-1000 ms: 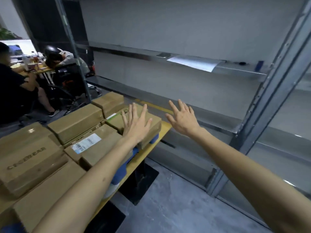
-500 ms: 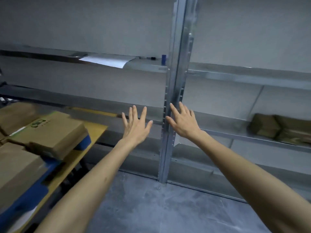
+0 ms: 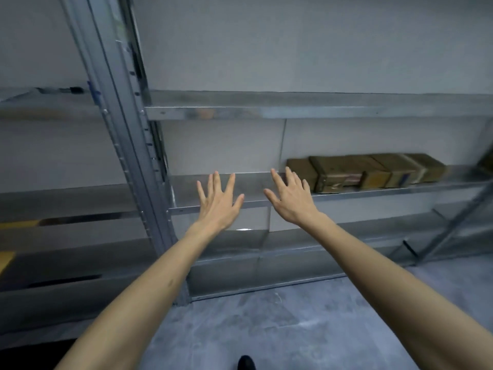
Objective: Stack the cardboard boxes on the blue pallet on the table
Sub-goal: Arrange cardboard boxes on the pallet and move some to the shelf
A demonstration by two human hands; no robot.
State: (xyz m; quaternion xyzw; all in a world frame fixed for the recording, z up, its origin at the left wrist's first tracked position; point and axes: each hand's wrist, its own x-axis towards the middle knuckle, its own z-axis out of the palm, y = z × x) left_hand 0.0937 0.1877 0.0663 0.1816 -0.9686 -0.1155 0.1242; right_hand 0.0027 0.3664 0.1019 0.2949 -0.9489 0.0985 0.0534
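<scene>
Several brown cardboard boxes (image 3: 365, 170) lie in a row on a metal shelf (image 3: 373, 192) at the right. My right hand (image 3: 289, 200) is stretched out with spread fingers just left of the nearest box, holding nothing. My left hand (image 3: 218, 202) is held out beside it, fingers also spread and empty, in front of the bare left part of the same shelf. The blue pallet and the table with the stacked boxes are out of view, apart from a yellow sliver of table edge (image 3: 5, 259) at the far left.
A grey metal upright (image 3: 128, 145) of the rack stands left of my hands. Another shelf (image 3: 320, 106) runs above, and lower shelves sit beneath. A slanted rack brace (image 3: 453, 220) is at the right. Grey concrete floor (image 3: 266, 329) lies below, with a dark shoe tip (image 3: 246, 363).
The view has swung right, away from the table and pallet, which have left the frame. The boxes on the shelf are now close to my right hand. Both hands stay open and empty.
</scene>
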